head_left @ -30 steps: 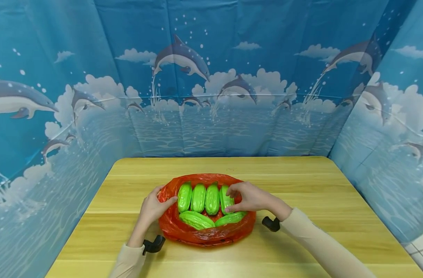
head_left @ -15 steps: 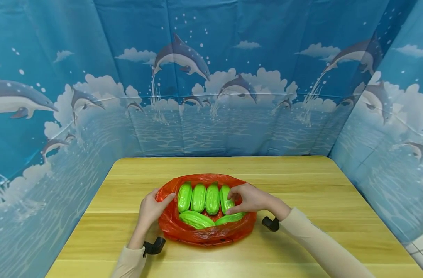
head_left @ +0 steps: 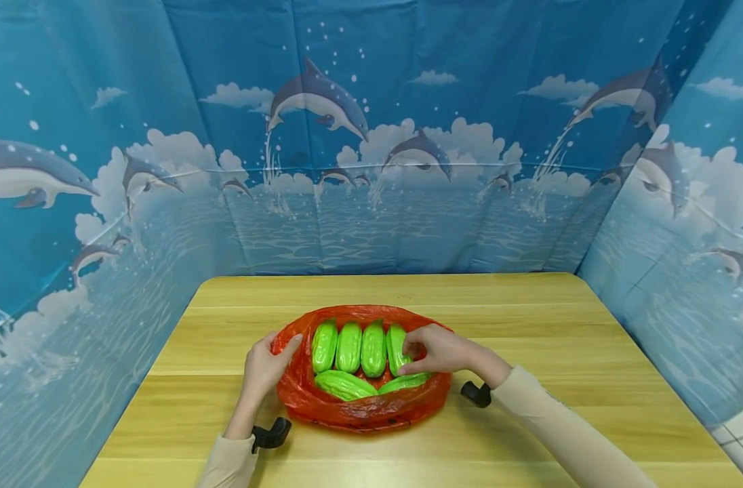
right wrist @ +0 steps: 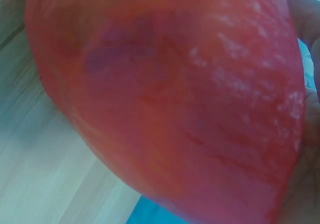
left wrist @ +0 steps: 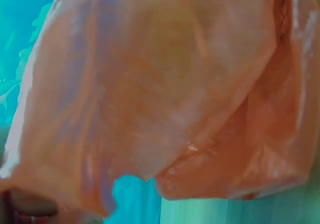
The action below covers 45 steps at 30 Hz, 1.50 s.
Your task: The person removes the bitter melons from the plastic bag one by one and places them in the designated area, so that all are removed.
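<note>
A red plastic bag lies with its mouth spread wide on the wooden table. Inside, several bright green bitter melons stand side by side in a row, and two more lie crosswise in front, one being the left bitter melon. My left hand holds the bag's left rim, thumb on the inner side. At the right rim my right hand reaches in, its curved fingers and thumb apart beside the rightmost bitter melon. Red film of the bag fills most of the right wrist view.
The wooden table carries the bag near its middle. A blue curtain printed with dolphins hangs behind and at both sides. Black wrist mounts, such as the left mount, sit on both wrists.
My left hand has shifted slightly left, its thumb drawing back from the melons towards the rim. The right hand has edged slightly right; the melons stay where they were.
</note>
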Each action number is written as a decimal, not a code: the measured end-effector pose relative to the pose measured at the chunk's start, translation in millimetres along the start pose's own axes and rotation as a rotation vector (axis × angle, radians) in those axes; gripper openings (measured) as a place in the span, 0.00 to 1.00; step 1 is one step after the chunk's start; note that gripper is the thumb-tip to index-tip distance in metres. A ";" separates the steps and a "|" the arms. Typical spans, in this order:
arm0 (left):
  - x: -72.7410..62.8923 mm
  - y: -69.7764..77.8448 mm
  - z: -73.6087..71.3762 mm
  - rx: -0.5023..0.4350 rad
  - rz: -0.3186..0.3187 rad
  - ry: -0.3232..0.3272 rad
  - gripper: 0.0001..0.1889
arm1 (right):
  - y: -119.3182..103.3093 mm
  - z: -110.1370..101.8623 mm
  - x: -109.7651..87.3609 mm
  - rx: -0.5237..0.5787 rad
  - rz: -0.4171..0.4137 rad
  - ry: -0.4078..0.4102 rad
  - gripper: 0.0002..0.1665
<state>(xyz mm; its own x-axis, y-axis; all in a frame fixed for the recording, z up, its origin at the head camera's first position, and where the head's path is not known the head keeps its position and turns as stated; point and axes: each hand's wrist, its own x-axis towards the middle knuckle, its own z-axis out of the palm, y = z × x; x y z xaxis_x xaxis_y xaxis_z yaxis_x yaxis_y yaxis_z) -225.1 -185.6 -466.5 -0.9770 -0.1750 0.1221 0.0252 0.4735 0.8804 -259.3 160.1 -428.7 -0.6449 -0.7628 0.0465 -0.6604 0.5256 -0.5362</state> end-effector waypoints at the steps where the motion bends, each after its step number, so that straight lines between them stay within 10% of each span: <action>1: 0.0 0.3 0.5 -0.001 0.002 0.006 0.22 | 0.5 -0.3 -0.5 0.000 0.002 0.000 0.19; 45: 3.4 -5.8 0.1 -0.029 -0.007 0.013 0.23 | 10.4 3.5 3.4 -0.033 0.091 -0.089 0.25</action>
<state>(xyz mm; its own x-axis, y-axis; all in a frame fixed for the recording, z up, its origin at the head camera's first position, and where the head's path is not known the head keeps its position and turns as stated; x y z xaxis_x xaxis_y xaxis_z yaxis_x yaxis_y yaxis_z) -228.6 -188.8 -471.3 -0.9743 -0.1892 0.1219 0.0251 0.4468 0.8943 -267.0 161.7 -437.0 -0.6671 -0.7410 -0.0767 -0.6140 0.6051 -0.5067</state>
